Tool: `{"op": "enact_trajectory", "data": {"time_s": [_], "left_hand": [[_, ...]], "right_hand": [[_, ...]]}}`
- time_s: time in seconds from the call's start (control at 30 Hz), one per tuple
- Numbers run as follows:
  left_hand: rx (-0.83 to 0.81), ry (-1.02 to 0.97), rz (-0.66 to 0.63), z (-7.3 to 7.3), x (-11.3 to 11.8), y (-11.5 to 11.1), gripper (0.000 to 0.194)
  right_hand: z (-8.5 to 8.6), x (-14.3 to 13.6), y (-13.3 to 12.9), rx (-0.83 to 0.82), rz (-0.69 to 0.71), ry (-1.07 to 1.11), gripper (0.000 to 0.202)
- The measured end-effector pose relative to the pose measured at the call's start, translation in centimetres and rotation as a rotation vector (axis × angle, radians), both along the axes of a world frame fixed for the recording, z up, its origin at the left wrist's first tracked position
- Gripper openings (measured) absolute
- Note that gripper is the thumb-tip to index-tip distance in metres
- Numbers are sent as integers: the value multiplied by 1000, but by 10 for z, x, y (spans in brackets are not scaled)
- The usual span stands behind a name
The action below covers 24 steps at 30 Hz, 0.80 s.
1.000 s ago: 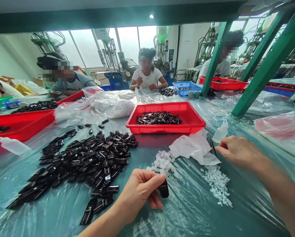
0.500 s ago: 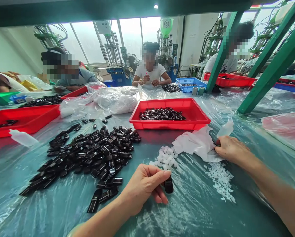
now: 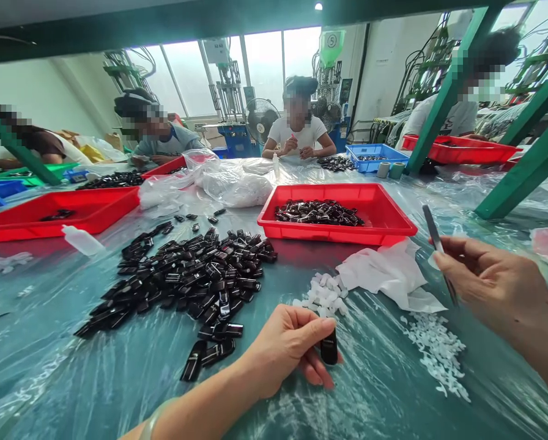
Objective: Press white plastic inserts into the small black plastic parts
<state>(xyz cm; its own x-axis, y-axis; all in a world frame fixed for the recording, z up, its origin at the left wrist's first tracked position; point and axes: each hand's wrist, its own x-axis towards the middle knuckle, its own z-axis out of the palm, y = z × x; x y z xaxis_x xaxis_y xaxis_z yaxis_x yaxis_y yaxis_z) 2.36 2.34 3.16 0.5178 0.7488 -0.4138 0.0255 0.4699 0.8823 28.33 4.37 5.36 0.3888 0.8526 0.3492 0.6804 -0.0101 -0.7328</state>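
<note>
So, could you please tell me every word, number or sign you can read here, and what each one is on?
"5", in a circle: on the green hopper at the back.
Too blurred to read: pale marking on the black piece in the left hand.
Too small to read: print on the white shirt at far right.
I can make out no other text.

Looks like smooth, glossy plastic on the small black parts; seems also plastic in the red tray. Appears as metal in the grey tweezers. Looks thin, wrinkled and shiny on the clear film; seems matt, like paper or cloth, on the white sheet.
</note>
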Motion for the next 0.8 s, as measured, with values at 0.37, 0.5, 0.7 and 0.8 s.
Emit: {"op": "enact_trajectory", "data": {"time_s": [0.37,0.5,0.7,0.8], "left_hand": [[-56,-167,-71,0,0,-2,21],[-72,-181,-115,1,-1,-4,19],[-87,-156,-200,0,-3,-4,19],[-106,-143,-227,-2,-4,-6,20]], "right_hand": [[-7,-51,-25,115,499,715,14],[-4,-63,-36,94,600,649,9],[-3,-69,-42,37,749,633,14],[-8,-69,-43,10,790,660,17]]}}
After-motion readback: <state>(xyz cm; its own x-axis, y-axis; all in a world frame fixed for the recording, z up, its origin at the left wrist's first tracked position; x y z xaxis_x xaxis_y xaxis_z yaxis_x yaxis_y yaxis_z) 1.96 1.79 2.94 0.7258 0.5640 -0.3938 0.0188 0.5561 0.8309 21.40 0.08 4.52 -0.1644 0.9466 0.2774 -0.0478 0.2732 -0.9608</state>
